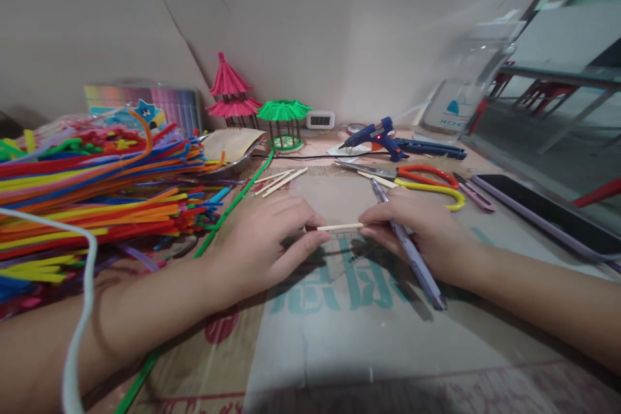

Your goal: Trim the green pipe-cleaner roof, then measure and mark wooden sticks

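A short, pale wooden stick (340,227) spans the gap between my two hands above the covered table. My left hand (272,239) pinches its left end between thumb and fingertips. The thumb and forefinger of my right hand (422,233) grip the other end. A purple pen (416,262) is also tucked in my right hand, slanting down toward me. Beyond my left hand lie several more pale sticks (286,182). Scissors with red and yellow handles (429,181) rest just past my right hand.
Bundles of colourful pipe cleaners (97,187) crowd the left side. A pink-roofed model (230,90), a green-roofed model (285,123), a small digital clock (320,119) and a blue glue gun (376,137) stand at the back. A phone (548,213) and a clear plastic container (451,100) are right.
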`<state>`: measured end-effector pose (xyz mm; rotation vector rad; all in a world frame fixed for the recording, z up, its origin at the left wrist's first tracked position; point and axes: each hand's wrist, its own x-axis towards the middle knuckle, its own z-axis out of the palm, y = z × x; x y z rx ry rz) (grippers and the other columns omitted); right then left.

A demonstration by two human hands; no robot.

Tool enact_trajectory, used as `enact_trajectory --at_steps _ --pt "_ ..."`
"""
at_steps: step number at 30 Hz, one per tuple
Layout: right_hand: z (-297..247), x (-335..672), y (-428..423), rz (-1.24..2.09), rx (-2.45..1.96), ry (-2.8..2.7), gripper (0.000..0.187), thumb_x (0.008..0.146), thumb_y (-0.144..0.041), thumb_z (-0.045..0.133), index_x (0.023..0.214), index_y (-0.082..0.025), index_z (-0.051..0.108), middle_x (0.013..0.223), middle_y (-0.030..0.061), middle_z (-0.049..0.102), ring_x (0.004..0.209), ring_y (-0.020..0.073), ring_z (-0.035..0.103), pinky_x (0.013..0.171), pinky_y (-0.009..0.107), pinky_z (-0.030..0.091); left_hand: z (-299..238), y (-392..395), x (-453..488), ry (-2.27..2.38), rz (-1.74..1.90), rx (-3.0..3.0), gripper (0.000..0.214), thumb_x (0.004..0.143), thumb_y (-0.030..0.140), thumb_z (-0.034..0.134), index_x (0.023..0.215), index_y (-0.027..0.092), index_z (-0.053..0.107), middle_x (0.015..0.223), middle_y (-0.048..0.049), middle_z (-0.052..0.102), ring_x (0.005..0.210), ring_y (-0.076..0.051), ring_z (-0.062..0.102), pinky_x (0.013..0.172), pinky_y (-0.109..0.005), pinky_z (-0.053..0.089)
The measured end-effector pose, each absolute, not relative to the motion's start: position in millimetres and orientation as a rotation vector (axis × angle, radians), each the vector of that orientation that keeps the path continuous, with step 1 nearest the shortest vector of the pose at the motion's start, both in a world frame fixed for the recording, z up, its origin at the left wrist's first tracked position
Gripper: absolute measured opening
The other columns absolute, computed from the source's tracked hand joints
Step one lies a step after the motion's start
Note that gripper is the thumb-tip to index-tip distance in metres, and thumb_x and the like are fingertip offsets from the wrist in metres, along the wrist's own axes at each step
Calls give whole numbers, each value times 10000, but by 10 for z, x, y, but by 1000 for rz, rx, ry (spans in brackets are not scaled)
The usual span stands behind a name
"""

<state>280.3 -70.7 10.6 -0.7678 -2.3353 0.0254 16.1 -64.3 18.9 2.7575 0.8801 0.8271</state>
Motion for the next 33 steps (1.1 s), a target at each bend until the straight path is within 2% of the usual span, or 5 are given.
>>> enact_trajectory --at_steps 10,16,23,28,33 --pt "139 2793 -711 109 -938 -2171 93 926 -253 641 844 -218 616 718 1 662 643 148 594 596 257 452 175 -610 142 930 854 2647 147 993 286 525 936 209 636 878 2 656 834 -149 583 770 -277 409" --pt "218 2702 -820 484 -1050 -2005 111 917 -264 645 825 -217 604 637 -27 607 527 110 525 489 214 418 168 -584 154 881 709 2727 143 983 291 531 927 213 637 864 -9 653 820 -172 556 756 -298 388" --pt "238 2604 -934 865 -952 -1849 52 906 -252 644 933 -209 658 661 -12 685 560 124 629 512 216 489 184 -616 197 819 639 2781 211 1000 284 502 887 187 652 846 -33 659 810 -179 561 751 -313 377" --pt "203 2595 -925 885 -890 -1855 88 919 -276 635 924 -194 668 672 -1 697 571 125 642 523 217 504 168 -601 228 775 652 2779 230 1006 259 495 864 168 652 821 -36 653 794 -169 558 726 -300 370" --pt "189 2615 -878 679 -926 -1912 65 913 -254 649 896 -194 670 694 -2 685 593 124 620 549 221 487 159 -597 203 763 663 2790 205 997 259 515 866 179 651 831 -27 659 801 -166 565 743 -298 384"
